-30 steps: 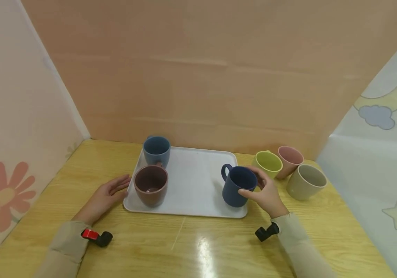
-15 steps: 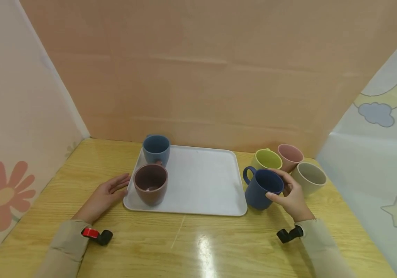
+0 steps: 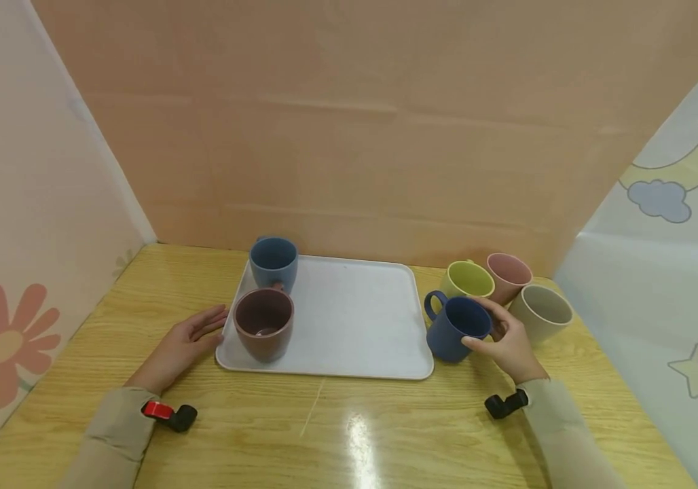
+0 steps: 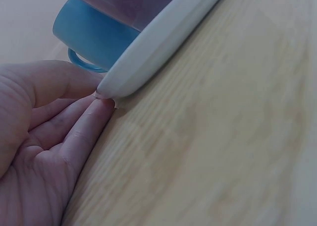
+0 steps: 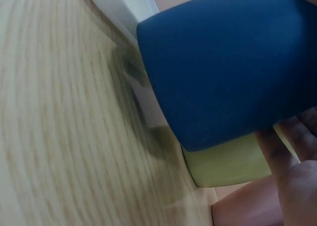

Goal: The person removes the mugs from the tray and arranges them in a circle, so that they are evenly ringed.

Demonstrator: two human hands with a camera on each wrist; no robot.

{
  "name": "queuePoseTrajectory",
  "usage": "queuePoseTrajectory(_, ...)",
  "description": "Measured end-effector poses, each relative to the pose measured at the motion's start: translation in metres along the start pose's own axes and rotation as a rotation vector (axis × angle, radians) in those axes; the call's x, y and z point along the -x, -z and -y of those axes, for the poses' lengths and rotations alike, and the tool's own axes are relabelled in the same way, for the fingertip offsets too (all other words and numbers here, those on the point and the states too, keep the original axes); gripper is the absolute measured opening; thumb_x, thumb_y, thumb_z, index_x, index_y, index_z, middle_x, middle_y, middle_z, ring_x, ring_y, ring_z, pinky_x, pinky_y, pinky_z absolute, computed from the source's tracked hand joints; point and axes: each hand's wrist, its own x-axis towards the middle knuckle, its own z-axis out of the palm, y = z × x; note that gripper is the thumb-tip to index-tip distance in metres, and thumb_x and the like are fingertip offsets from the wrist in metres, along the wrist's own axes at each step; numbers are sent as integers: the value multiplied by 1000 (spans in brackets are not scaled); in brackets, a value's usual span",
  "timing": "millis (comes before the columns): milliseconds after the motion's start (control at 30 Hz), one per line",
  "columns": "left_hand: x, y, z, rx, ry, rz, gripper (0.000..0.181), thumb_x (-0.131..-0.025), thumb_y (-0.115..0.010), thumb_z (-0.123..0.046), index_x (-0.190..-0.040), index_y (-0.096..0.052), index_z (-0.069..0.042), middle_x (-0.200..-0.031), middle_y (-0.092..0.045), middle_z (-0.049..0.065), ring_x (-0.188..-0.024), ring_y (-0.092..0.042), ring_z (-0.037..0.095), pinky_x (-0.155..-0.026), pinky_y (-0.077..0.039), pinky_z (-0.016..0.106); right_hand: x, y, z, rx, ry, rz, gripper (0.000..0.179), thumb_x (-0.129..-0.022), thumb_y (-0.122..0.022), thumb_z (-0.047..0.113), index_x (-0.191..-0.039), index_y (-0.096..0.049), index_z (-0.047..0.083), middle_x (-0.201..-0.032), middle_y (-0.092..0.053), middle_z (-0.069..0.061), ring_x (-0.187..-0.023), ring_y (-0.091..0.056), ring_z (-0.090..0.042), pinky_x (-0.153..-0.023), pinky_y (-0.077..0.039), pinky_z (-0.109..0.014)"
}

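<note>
My right hand (image 3: 508, 346) grips a dark blue mug (image 3: 449, 343) by its side, thumb on the near side and fingers on the far side. The mug is just off the tray's right edge, its handle pointing left and back. In the right wrist view, a shadowed gap shows between the mug's base (image 5: 163, 97) and the wood. My left hand (image 3: 180, 346) is at the left edge of the white tray (image 3: 355, 319), where its thumb and fingertips pinch the rim (image 4: 124, 82). On the tray stand a brown mug (image 3: 265, 339) and, behind it, a lighter blue mug (image 3: 274, 275).
Right of the tray, a yellow-green mug (image 3: 470, 280), a pink mug (image 3: 510, 275) and a cream mug (image 3: 541, 316) stand close together on the wooden table (image 3: 276, 435). A tan wall (image 3: 349, 136) rises behind, with printed panels at both sides.
The dark blue mug has moved right with my right hand, from over the tray's right part to beside its edge, then slightly back. The left hand stays at the tray's rim.
</note>
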Motion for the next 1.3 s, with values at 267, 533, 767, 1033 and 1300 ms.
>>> queuePoseTrajectory(267,-1,0,2,-17,-12,-4,68,-103,-63,-24,-159,-30,-3,-155,-43,19,-140,-44,17,-97,-39,7,-1,1,-7,-34,-21,1,71,-77,-71,-25,-143,-46,-12,-135,-62,9,-122,-57,-3,-101,-44,-14)
queuePoseTrajectory(533,-1,-2,6,10,-11,1,68,-103,-63,-22,-159,-30,-2,-155,-43,20,-132,-46,0,-97,-40,8,4,6,-9,36,-80,-38,68,-81,-72,-20,-143,-47,-9,-132,-61,13,-123,-54,0,-100,-42,-12)
queuePoseTrajectory(767,-2,0,4,-6,-18,-4,69,-103,-64,-24,-159,-30,-3,-155,-43,20,-129,-46,-6,-97,-39,7,5,11,-11,90,-99,-8,73,-80,-76,-17,-146,-47,-5,-133,-60,11,-121,-55,-2,-99,-44,-14)
queuePoseTrajectory(1033,-1,3,3,-13,-17,-5,70,-103,-63,-25,-159,-28,-2,-155,-42,21,-126,-45,-11,-97,-38,6,-1,8,-8,92,-155,29,73,-84,-77,-9,-149,-45,0,-135,-56,10,-122,-55,0,-98,-44,-12)
queuePoseTrajectory(1300,-3,0,6,3,-31,-1,69,-103,-63,-23,-159,-28,0,-155,-41,23,-126,-46,-11,-97,-39,6,-1,3,-9,144,-186,45,75,-86,-78,-4,-151,-42,4,-137,-54,10,-120,-55,0,-96,-45,-13)
